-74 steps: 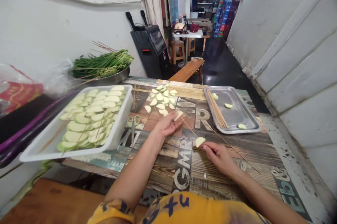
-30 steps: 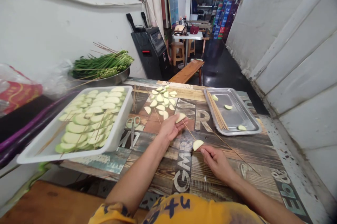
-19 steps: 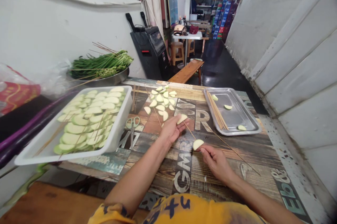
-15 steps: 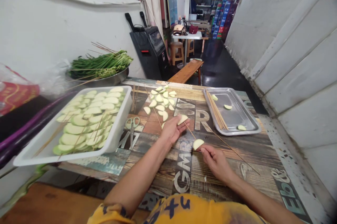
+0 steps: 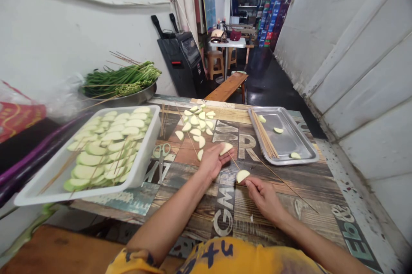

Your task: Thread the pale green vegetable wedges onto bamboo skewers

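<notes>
My left hand (image 5: 214,161) holds a pale half-moon vegetable slice (image 5: 225,149) between thumb and fingers, the other fingers stretched out under it. A thin bamboo skewer (image 5: 234,161) runs from that slice down to a second half-moon slice (image 5: 242,176). Just behind the second slice, my right hand (image 5: 263,194) pinches the skewer; its end is hidden by the hand. Beyond my left hand lies a loose pile of similar slices (image 5: 195,122) with thin green skin. A loose skewer (image 5: 286,186) lies right of my hands.
At left stands a white plastic tub (image 5: 154,136) of skewered slices, with scissors (image 5: 161,156) beside it. A metal tray (image 5: 299,136) at right holds bundled skewers (image 5: 264,134) and a few slices. Behind the tub, a metal bowl (image 5: 135,97) holds skewered greens (image 5: 119,78).
My left hand and its slice have shifted slightly to the right and down, a little nearer the second slice. My right hand has hardly moved.
</notes>
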`<state>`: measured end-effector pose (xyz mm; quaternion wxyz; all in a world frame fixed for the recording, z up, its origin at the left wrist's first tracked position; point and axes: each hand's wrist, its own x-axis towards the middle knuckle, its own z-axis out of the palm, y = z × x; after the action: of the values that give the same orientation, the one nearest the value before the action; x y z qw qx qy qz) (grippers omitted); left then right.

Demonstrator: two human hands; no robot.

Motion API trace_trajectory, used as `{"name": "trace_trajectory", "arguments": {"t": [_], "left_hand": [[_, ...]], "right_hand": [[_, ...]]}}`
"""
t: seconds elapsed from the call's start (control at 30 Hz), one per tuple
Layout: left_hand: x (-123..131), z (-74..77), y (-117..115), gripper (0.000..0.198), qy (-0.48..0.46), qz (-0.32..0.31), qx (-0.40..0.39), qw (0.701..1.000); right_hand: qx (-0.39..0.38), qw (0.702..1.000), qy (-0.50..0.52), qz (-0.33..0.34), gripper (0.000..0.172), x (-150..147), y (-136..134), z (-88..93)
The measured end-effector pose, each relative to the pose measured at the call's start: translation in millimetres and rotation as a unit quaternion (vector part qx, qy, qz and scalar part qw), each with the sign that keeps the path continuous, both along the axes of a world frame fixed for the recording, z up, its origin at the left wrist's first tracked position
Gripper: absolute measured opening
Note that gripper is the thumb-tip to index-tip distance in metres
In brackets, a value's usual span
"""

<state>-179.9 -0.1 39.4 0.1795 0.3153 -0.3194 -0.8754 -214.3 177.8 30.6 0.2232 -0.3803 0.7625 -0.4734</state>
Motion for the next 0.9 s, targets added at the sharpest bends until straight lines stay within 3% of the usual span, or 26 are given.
{"name": "trace_trajectory", "arguments": {"t": [0.23, 0.37, 0.43, 0.5, 0.57, 0.63, 0.7, 0.73, 0.8, 0.9], "left_hand": [[0, 0.0, 19, 0.01, -0.001, -0.044, 0.006, 0.999], [0, -4.4, 37, 0.016, -0.015, -0.113, -0.02, 0.993], [1, -5.0, 41, 0.025, -0.012, -0.137, -0.092, 0.986], [4, -2.1, 33, 0.035, -0.025, -0.13, -0.244, 0.961], [9, 3.8, 15, 0.04, -0.084, -0.069, -0.459, 0.882], [14, 9.3, -11, 0.04, -0.201, 0.026, -0.638, 0.743], [18, 10.8, -37, 0.043, -0.354, 0.077, -0.703, 0.613], [19, 9.2, -47, 0.043, -0.409, 0.073, -0.71, 0.568], [19, 2.6, -63, 0.041, -0.468, 0.043, -0.713, 0.52], [18, -9.8, -73, 0.033, -0.468, 0.013, -0.717, 0.517]], "right_hand": [[0.005, 1.0, 0.021, -0.011, 0.038, -4, -1, -4.8], [-0.005, 0.999, 0.04, -0.036, 0.037, -7, -2, -6.9], [-0.012, 0.998, 0.041, -0.049, 0.036, -9, -2, -7.0], [-0.02, 0.998, 0.038, -0.055, 0.035, -12, -2, -6.8], [-0.029, 0.997, 0.032, -0.064, 0.035, -16, -1, -6.7], [-0.035, 0.997, 0.022, -0.072, 0.036, -18, 0, -6.5], [-0.035, 0.997, 0.016, -0.072, 0.036, -19, 2, -6.4], [-0.034, 0.997, 0.015, -0.069, 0.035, -19, 2, -6.2], [-0.033, 0.997, 0.02, -0.061, 0.035, -18, 3, -6.1], [-0.036, 0.998, 0.027, -0.053, 0.035, -16, 4, -6.7]]}}
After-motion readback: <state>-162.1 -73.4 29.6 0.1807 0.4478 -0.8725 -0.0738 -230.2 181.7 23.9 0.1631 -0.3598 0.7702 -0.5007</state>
